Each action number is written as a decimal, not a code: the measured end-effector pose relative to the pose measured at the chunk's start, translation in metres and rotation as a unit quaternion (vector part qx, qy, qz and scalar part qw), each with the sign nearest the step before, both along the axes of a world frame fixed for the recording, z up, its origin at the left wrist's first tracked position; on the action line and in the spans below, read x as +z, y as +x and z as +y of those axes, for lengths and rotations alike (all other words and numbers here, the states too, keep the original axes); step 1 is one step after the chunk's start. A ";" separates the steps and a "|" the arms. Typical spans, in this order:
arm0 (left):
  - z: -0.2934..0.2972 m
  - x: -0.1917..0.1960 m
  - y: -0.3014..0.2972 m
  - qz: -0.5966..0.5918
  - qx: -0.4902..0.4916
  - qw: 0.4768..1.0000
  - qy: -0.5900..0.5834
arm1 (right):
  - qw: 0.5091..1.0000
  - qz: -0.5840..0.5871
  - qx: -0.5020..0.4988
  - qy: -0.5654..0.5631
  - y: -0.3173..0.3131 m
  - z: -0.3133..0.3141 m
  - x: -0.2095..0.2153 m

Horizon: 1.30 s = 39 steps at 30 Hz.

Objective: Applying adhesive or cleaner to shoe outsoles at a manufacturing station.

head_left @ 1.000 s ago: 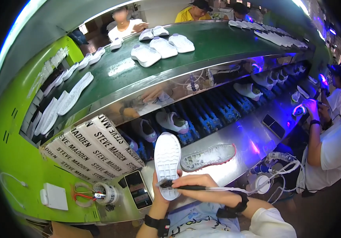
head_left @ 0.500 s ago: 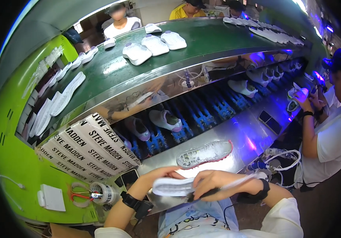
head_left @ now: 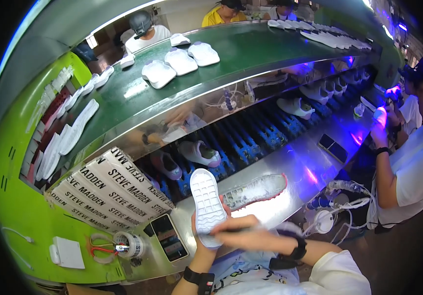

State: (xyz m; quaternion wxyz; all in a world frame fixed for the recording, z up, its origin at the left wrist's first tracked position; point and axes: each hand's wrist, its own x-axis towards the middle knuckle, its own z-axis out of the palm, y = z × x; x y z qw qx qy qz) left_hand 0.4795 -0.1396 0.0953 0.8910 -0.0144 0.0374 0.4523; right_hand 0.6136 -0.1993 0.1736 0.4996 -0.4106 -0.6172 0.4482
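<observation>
Head view: a sole is gripped by the left hand; whether the right hand grips cannot be told.

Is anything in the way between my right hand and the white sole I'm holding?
Nothing visible: your right hand is over the lower end of the white sole, though blur hides whether it touches or holds anything. Your left hand holds the sole from behind. The grey, red-edged piece lies aside on the metal bench.
</observation>
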 end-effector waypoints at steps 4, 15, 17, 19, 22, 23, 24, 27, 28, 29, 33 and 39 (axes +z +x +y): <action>0.004 0.009 -0.001 0.042 -0.004 0.999 0.013 | 0.980 -0.014 0.129 -0.148 0.012 0.000 0.018; 0.025 0.059 0.003 0.167 -0.155 0.967 0.114 | 0.975 -0.043 0.215 -0.044 0.047 0.008 0.032; 0.030 0.050 -0.002 0.191 -0.242 0.947 0.094 | 0.946 -0.156 0.249 -0.139 0.053 0.002 0.044; 0.038 0.046 -0.005 0.189 -0.256 0.948 0.019 | 0.982 -0.008 0.184 -0.041 0.048 0.004 0.056; 0.048 0.075 0.013 0.242 -0.381 0.891 0.049 | 0.967 -0.085 0.196 0.137 0.057 0.009 0.049; 0.041 0.091 0.022 0.333 -0.356 0.873 0.018 | 0.964 -0.146 0.217 0.054 0.068 0.007 0.052; 0.045 0.095 0.021 0.341 -0.372 0.863 0.022 | 0.948 -0.198 0.246 -0.027 0.071 0.005 0.055; 0.050 0.085 0.014 0.379 -0.385 0.839 0.061 | 0.969 -0.113 0.184 0.118 0.075 0.006 0.055; 0.049 0.086 0.013 0.402 -0.377 0.827 0.112 | 0.966 -0.155 0.188 0.087 0.086 0.006 0.052; 0.048 0.089 0.012 0.424 -0.366 0.812 0.163 | 0.960 -0.198 0.191 0.057 0.103 0.003 0.046; 0.040 0.115 0.003 0.293 -0.272 0.906 0.140 | 0.989 -0.106 -0.045 0.094 0.101 0.000 0.077; 0.119 0.198 -0.037 -0.024 0.030 0.998 0.051 | 0.969 0.200 -0.071 0.124 0.106 -0.011 0.085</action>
